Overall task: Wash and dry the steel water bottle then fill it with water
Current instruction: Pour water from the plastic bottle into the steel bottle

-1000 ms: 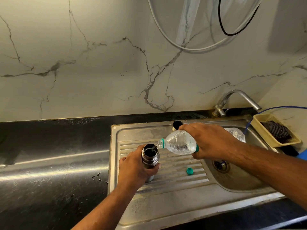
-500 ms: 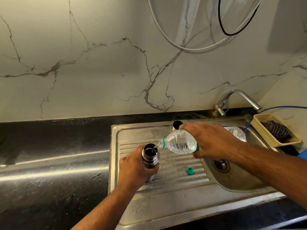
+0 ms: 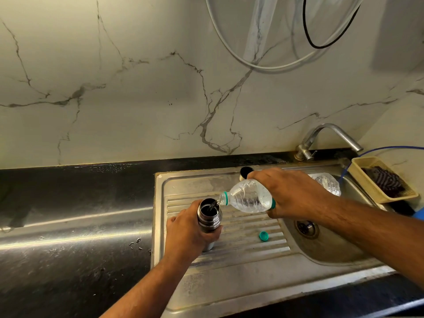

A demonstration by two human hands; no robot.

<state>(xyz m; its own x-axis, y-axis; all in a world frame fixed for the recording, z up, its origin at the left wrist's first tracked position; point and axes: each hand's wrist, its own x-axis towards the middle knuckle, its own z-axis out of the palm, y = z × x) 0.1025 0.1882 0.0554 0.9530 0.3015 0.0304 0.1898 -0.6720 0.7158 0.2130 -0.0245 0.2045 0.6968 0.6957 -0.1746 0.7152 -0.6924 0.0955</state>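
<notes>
Steel water bottle [image 3: 209,216]: upright and uncapped, standing on the ribbed drainboard [image 3: 247,255].
Left hand [image 3: 190,231]: at the bottle's 8 o'clock, fingers and thumb curled round its body.
Plastic bottle [image 3: 249,199]: tilted, its neck at the steel rim from 2 o'clock, a thin stream of water running in.
Right hand [image 3: 291,193]: wrapped over the plastic bottle's base end, gripping it.
Green cap [image 3: 263,235]: loose on the drainboard at the steel bottle's 4 o'clock, apart from it.
Tap [image 3: 330,136]: well off at 2 o'clock.
</notes>
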